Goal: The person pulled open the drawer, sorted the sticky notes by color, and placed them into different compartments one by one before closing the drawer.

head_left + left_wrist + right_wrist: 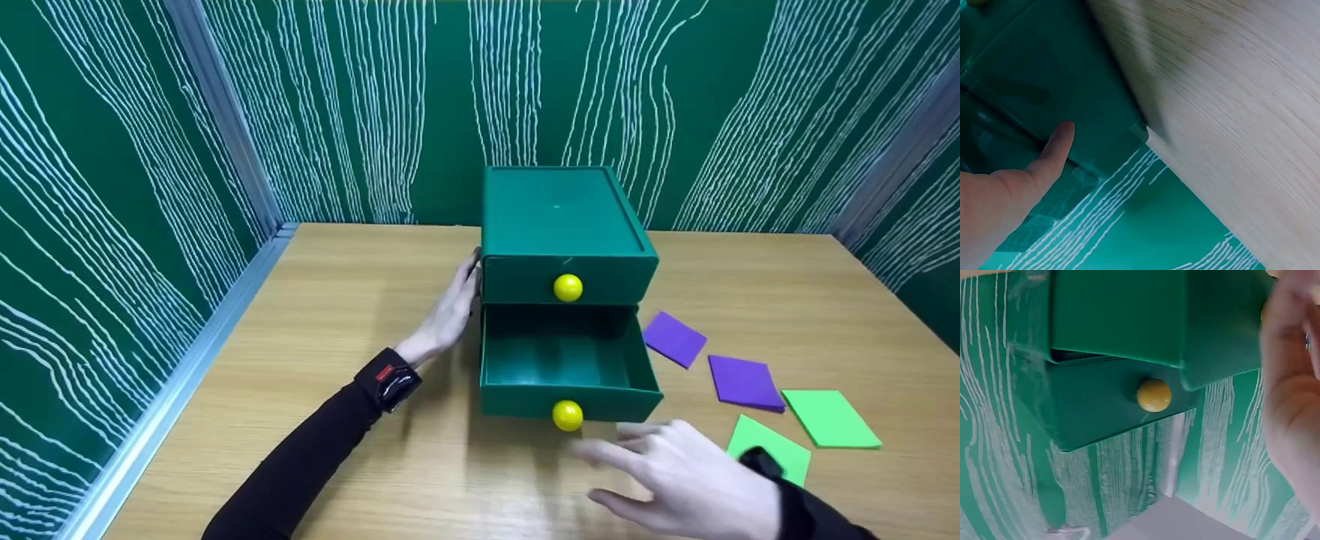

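Green wall panels [450, 90] with wavy white lines stand behind the cabinet and off to both sides of it. Wood-grain tabletop [360, 285] under the cabinet. The green cabinet [559, 210] itself stands upright, two drawers stacked. Your lower drawer [517, 401] is pulled out of the cabinet's front; the upper drawer [517, 281] sits flush in the cabinet.

Your black left sleeve [311, 457] comes in from the cabinet's front left. Your right hand [667, 469] is in front of the cabinet, blurred, its grip spread and holding nothing, fingertips near the lower knob; you can't tell from here if they touch it. Your left hand [450, 311] is at the cabinet's left side, grip spread, fingers fairly straight; the left wrist view has one digit pressed to the side wall.

Four squares lie right of the cabinet: a near purple square [675, 340] just beside it, a far purple square [746, 382] further out, an outer green square [831, 418] furthest, and an inner green square [769, 435] front right of the cabinet, partly hidden by your wristband. Smallest: yellow upper knob [568, 287] and yellow lower knob [568, 415] on the cabinet's drawer fronts.
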